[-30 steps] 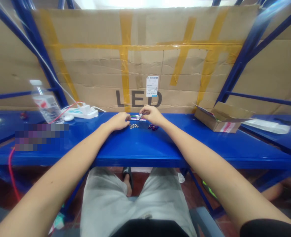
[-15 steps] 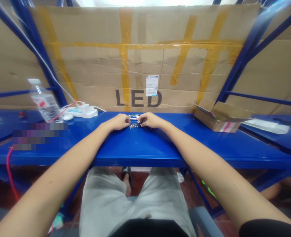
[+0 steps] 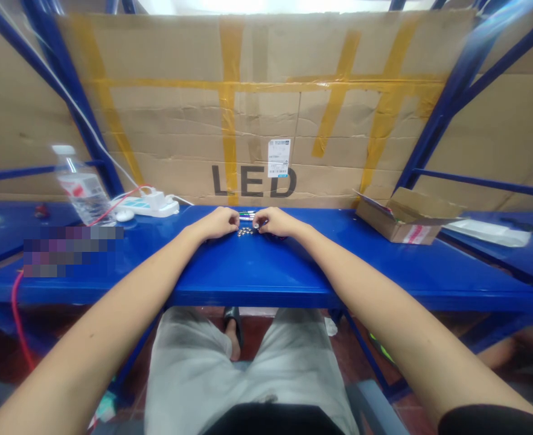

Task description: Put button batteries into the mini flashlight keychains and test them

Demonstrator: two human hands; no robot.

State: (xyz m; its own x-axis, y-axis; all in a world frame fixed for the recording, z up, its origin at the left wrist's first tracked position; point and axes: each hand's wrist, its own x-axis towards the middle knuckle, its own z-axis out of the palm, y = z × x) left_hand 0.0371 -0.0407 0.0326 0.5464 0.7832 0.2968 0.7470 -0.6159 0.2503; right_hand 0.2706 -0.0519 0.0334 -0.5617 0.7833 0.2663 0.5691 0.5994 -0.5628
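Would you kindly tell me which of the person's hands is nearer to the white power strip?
Left. The left hand is to the right of the white power strip, apart from it; the right hand is farther right, beyond the left hand.

Table (image 3: pixel 257 272): blue, glossy top
Centre rear: slim rod-like items (image 3: pixel 247 215), ends hidden; small shiny pieces (image 3: pixel 245 232), grouped, just nearer
Left: clear bottle (image 3: pixel 85 196); white power strip (image 3: pixel 163 208)
Right: cardboard box (image 3: pixel 390 225), open

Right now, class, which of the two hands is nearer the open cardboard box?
The right hand, on the same side of the small shiny pieces as the box; the left hand is across them, nearer the power strip.
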